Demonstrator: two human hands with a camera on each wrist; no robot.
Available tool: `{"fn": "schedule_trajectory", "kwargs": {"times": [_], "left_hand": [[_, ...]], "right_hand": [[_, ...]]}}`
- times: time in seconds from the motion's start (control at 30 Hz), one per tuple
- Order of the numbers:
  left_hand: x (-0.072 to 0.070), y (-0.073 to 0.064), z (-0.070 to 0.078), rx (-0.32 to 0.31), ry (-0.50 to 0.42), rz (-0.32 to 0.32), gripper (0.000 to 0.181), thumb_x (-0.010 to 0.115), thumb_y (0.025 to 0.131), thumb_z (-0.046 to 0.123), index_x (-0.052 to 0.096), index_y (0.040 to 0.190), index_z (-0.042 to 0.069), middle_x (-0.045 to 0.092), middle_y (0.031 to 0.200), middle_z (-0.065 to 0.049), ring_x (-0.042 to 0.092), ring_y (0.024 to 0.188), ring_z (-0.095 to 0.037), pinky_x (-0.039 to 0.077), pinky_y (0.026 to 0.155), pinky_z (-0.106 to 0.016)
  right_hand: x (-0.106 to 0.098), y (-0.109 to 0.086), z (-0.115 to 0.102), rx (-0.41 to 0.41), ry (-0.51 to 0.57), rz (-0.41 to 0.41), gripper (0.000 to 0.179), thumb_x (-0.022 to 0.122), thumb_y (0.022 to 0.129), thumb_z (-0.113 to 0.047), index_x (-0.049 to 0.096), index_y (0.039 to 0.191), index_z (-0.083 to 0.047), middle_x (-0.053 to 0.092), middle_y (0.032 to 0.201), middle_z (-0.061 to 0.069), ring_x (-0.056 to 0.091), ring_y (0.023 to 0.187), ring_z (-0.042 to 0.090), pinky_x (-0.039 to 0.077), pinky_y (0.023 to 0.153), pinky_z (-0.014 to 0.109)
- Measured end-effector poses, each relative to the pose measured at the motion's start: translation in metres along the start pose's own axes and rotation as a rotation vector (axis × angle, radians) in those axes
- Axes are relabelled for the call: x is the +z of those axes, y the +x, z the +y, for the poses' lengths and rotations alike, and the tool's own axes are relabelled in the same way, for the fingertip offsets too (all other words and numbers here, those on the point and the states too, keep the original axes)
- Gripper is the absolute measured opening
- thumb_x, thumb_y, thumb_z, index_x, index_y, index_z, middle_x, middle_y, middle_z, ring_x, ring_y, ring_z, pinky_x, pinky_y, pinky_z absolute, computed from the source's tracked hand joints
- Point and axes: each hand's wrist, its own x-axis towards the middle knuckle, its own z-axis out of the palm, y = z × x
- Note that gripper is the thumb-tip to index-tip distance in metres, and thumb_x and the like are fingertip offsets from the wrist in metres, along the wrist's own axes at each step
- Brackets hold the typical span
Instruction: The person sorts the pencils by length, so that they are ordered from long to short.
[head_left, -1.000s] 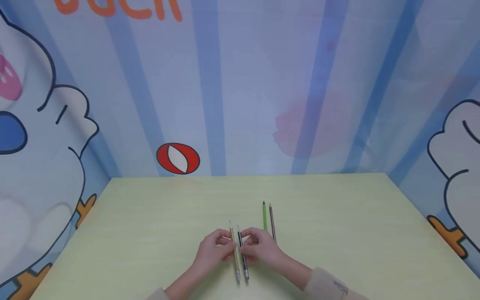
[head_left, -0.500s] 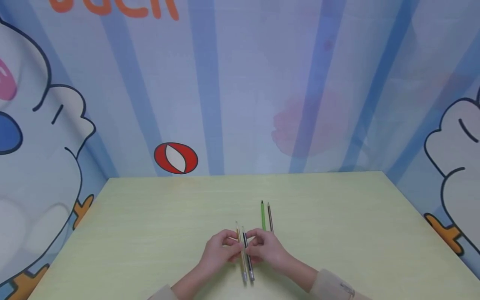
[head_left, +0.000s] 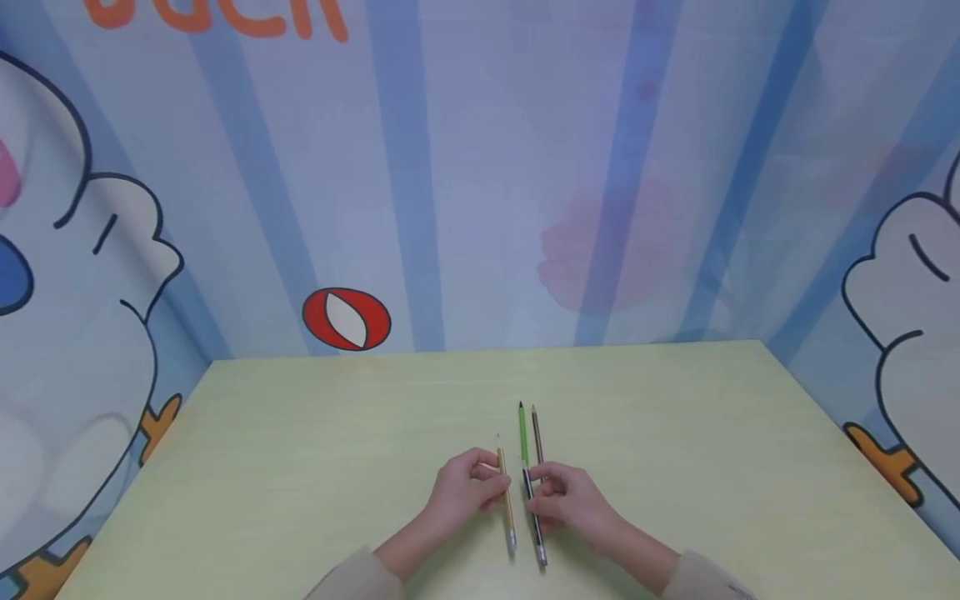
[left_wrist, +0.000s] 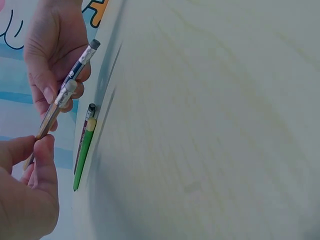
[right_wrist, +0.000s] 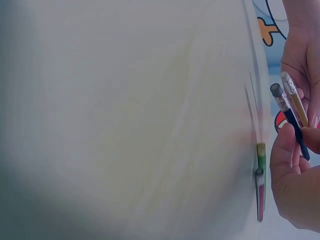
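My left hand [head_left: 467,486] pinches a yellow pencil [head_left: 508,510] with a white eraser between thumb and fingers. My right hand [head_left: 573,503] pinches a dark blue pencil [head_left: 536,525] with a dark eraser. Both are held above the table, erasers toward me and tips pointing away, with a gap between them in the head view. In the left wrist view the yellow pencil [left_wrist: 65,95] overlaps the dark blue pencil [left_wrist: 82,62]. Beyond the hands a green pencil [head_left: 523,433] lies on the table beside a dark reddish pencil [head_left: 537,429], whose near part is hidden by my right hand.
The pale yellow-green table [head_left: 337,433] reaches back to a blue striped backdrop [head_left: 495,167] with cartoon figures and a red-and-white ball printed on it. The two lying pencils are nearly parallel, close together, a little right of the table's middle.
Both hands have moved right with their pencils, and the gap between the yellow and dark blue pencils has widened since half a second ago. The head view has shifted slightly.
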Motion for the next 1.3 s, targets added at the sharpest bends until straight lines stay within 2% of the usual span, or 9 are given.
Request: {"fn": "schedule_trajectory", "kwargs": {"times": [0.17, 0.4, 0.63, 0.77, 1.0, 1.3], "left_hand": [[0.012, 0.017, 0.004, 0.007, 0.014, 0.011, 0.024, 0.064, 0.079, 0.011, 0.053, 0.097, 0.000, 0.062, 0.074, -0.006, 0.056, 0.054, -0.008, 0.047, 0.053, -0.022], [0.032, 0.039, 0.013, 0.023, 0.078, 0.010, 0.022, 0.064, 0.078, 0.012, 0.055, 0.097, 0.002, 0.063, 0.075, -0.004, 0.056, 0.054, -0.010, 0.044, 0.050, -0.020], [0.048, 0.055, 0.018, 0.014, 0.062, 0.022, 0.023, 0.064, 0.078, 0.010, 0.056, 0.097, 0.003, 0.063, 0.073, -0.004, 0.058, 0.054, -0.009, 0.047, 0.050, -0.020], [0.057, 0.061, 0.020, 0.014, 0.055, 0.038, 0.022, 0.065, 0.077, 0.010, 0.056, 0.096, 0.003, 0.063, 0.073, -0.004, 0.058, 0.056, -0.009, 0.047, 0.050, -0.020], [0.072, 0.068, 0.023, 0.027, 0.096, 0.057, 0.022, 0.066, 0.076, 0.012, 0.057, 0.095, 0.004, 0.064, 0.074, -0.004, 0.058, 0.055, -0.007, 0.046, 0.050, -0.019], [0.087, 0.074, 0.019, 0.031, 0.264, 0.105, 0.021, 0.066, 0.075, 0.014, 0.058, 0.093, 0.007, 0.064, 0.072, -0.001, 0.054, 0.054, -0.006, 0.043, 0.048, -0.018]], "right_hand": [[-0.015, -0.007, 0.001, 0.019, 0.006, 0.043, 0.042, 0.058, 0.078, 0.000, 0.044, 0.117, 0.009, 0.057, 0.077, 0.004, 0.056, 0.065, 0.012, 0.052, 0.059, 0.028], [-0.032, -0.013, 0.004, 0.020, 0.031, 0.083, 0.043, 0.057, 0.079, 0.000, 0.042, 0.118, 0.010, 0.056, 0.077, 0.004, 0.056, 0.064, 0.012, 0.052, 0.060, 0.028], [-0.041, -0.016, 0.003, 0.039, 0.051, 0.130, 0.046, 0.057, 0.078, -0.001, 0.040, 0.119, 0.010, 0.057, 0.078, 0.003, 0.056, 0.062, 0.012, 0.051, 0.060, 0.028], [-0.046, -0.018, 0.002, 0.045, 0.051, 0.152, 0.046, 0.057, 0.079, -0.001, 0.040, 0.120, 0.010, 0.056, 0.078, 0.002, 0.056, 0.062, 0.012, 0.051, 0.059, 0.026], [-0.053, -0.019, 0.002, 0.041, 0.070, 0.169, 0.047, 0.056, 0.079, -0.002, 0.038, 0.121, 0.009, 0.057, 0.080, 0.002, 0.057, 0.065, 0.013, 0.051, 0.063, 0.027], [-0.061, -0.020, 0.000, 0.059, 0.116, 0.218, 0.049, 0.056, 0.079, -0.001, 0.036, 0.122, 0.009, 0.058, 0.082, 0.004, 0.057, 0.064, 0.012, 0.051, 0.061, 0.026]]}}
